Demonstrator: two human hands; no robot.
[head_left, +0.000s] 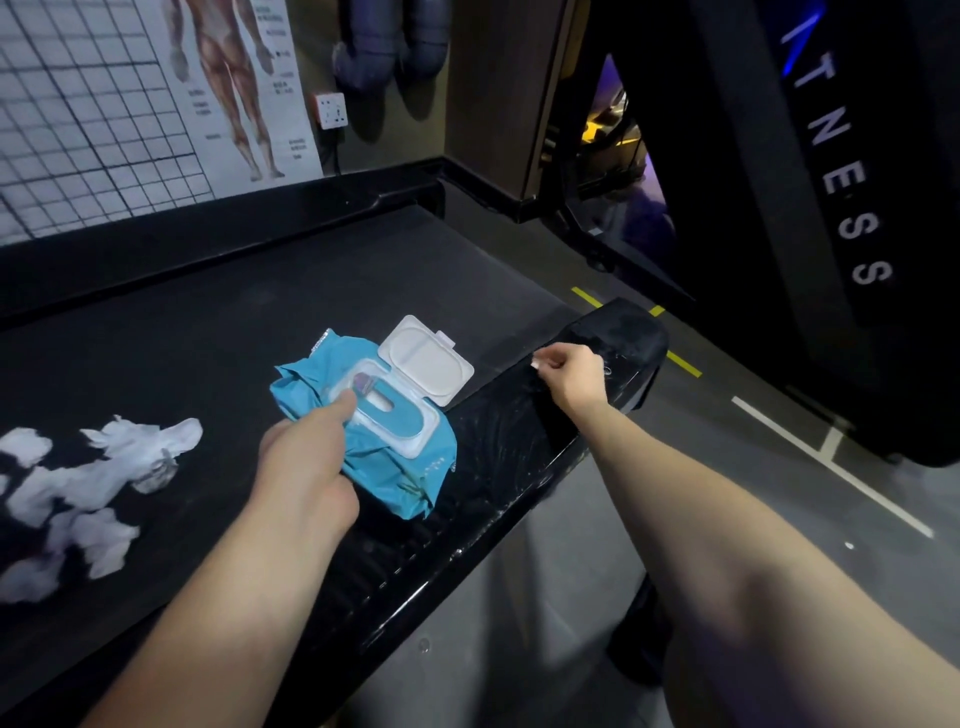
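Observation:
A blue wet-wipe pack (395, 467) lies on the black treadmill belt (260, 322), close to the right side rail. Its white flip lid (426, 361) stands open over the dispensing slot. My left hand (306, 462) grips the near left side of the pack, with the thumb pressed on the white lid frame. My right hand (569, 371) hovers over the glossy black side rail (498, 452), past the pack, with its fingers curled together. A tiny white speck shows at the fingertips; I cannot tell if it is held.
White crumpled wipes or foam patches (104, 467) are spread over the belt at the left. A wall poster (156, 93) and a socket (331, 110) are behind the treadmill. A large black machine (831, 208) stands to the right across a grey floor with painted lines (831, 467).

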